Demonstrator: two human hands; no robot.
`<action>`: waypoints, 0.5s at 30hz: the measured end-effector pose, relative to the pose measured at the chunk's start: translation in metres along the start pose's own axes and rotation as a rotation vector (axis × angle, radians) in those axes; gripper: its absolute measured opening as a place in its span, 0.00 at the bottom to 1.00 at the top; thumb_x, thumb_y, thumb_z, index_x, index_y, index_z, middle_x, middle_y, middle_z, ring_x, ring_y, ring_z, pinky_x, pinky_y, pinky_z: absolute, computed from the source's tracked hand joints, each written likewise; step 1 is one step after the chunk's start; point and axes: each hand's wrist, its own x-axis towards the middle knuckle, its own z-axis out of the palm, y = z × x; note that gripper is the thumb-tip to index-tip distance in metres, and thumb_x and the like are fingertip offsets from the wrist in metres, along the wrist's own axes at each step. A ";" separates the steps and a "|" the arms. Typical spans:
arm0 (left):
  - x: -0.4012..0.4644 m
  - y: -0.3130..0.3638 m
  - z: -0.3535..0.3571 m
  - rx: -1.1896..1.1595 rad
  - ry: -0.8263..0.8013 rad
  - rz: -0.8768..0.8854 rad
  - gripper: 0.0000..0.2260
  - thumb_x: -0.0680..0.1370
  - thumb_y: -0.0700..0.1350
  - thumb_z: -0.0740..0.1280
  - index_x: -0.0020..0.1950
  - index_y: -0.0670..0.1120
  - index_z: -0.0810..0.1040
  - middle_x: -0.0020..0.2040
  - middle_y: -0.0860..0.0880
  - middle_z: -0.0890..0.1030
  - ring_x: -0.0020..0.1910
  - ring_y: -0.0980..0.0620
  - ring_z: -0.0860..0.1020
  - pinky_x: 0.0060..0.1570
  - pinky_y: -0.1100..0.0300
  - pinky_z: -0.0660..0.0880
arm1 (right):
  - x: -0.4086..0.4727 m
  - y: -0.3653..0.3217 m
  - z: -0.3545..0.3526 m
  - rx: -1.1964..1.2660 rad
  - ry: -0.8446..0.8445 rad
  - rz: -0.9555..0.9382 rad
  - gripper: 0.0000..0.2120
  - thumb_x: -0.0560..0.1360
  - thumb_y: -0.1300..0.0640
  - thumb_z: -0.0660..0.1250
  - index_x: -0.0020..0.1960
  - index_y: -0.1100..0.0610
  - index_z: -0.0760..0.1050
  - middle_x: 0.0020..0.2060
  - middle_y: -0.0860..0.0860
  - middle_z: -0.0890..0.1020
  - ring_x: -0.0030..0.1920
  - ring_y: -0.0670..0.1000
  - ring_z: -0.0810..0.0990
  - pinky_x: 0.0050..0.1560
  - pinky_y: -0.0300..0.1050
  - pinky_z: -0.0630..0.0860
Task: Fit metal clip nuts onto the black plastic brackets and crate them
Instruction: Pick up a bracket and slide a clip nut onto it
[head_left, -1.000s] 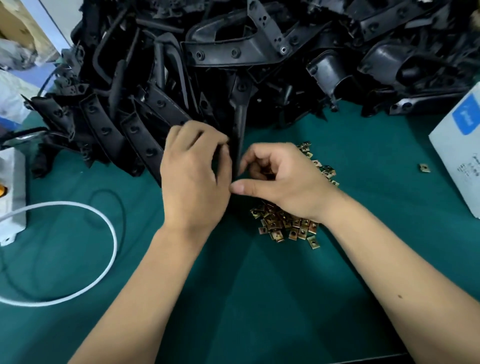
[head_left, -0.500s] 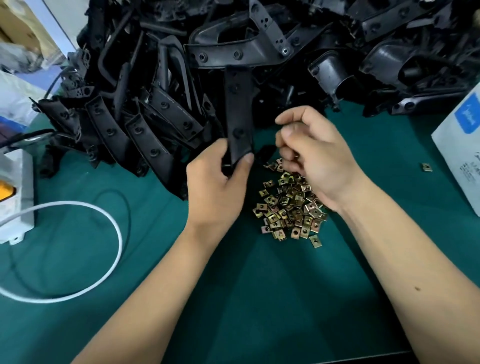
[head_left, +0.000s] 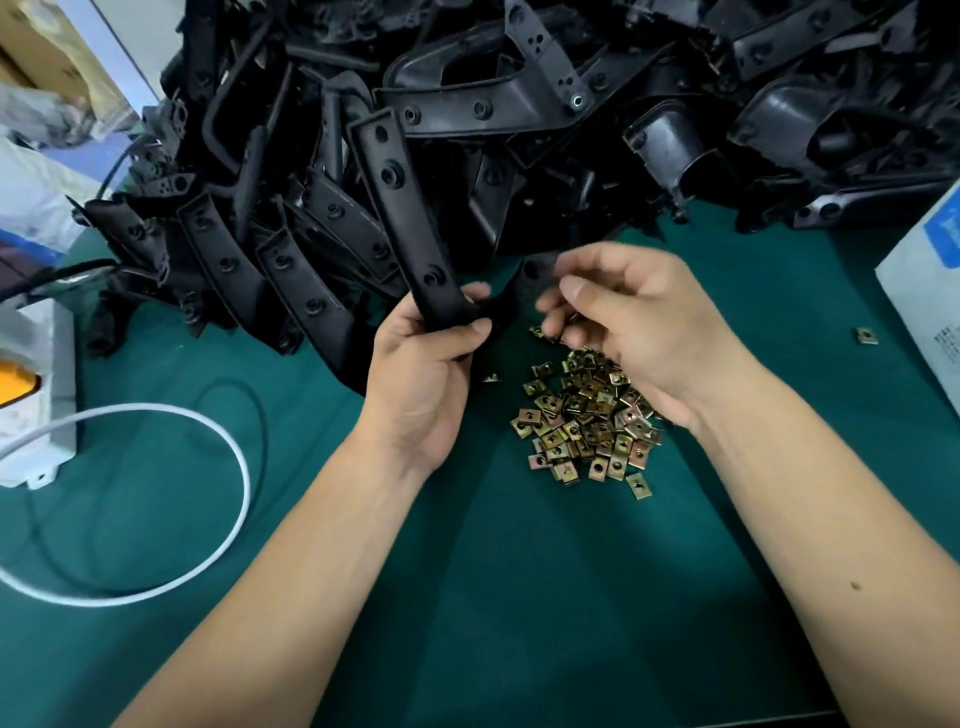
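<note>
- My left hand (head_left: 426, 374) grips the bottom end of one long black bracket (head_left: 402, 208), with the thumb on its front and the fingers curled round behind.
- The bracket stands almost straight up. Its long side runs away from me, and its top leans a little to the left, in front of the big pile of black brackets (head_left: 519, 130).
- I can see round holes in a row down the bracket's face. The lowest hole is just above my left thumb.
- My right hand (head_left: 639, 332) is just beside the bracket's bottom end, on its right, and not touching it.
- The fingers of the right hand are curled with the tips close together. I think they pinch a small clip nut, but I cannot tell for sure because the tips are blurry.
- The heap of clip nuts (head_left: 587, 421) lies on the green tabletop (head_left: 519, 597), partly under my right wrist and nearer to that hand.
- I think the next move is short: the right hand goes left, to the bracket's low end.
- One loose nut (head_left: 866, 335) lies far to the right, near a white box (head_left: 930, 291).
- I see no crate here.
</note>
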 end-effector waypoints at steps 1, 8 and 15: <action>0.000 0.001 -0.001 0.010 -0.032 0.016 0.18 0.75 0.23 0.61 0.38 0.44 0.78 0.58 0.41 0.82 0.58 0.45 0.81 0.68 0.49 0.75 | -0.001 -0.001 0.002 0.016 -0.033 0.058 0.10 0.85 0.61 0.61 0.57 0.65 0.79 0.38 0.56 0.83 0.35 0.51 0.80 0.31 0.40 0.73; -0.001 -0.006 -0.002 0.148 -0.252 0.145 0.06 0.74 0.34 0.70 0.50 0.40 0.81 0.68 0.34 0.76 0.58 0.33 0.77 0.60 0.42 0.75 | -0.009 -0.006 0.010 0.066 -0.226 0.203 0.12 0.82 0.54 0.67 0.45 0.61 0.78 0.32 0.52 0.77 0.27 0.46 0.74 0.27 0.36 0.66; -0.009 -0.016 0.001 0.161 -0.314 0.024 0.38 0.73 0.29 0.70 0.81 0.46 0.63 0.65 0.45 0.82 0.67 0.50 0.80 0.63 0.59 0.77 | -0.009 0.000 0.020 0.128 0.127 0.049 0.12 0.82 0.53 0.69 0.45 0.61 0.77 0.38 0.56 0.82 0.39 0.50 0.82 0.37 0.44 0.76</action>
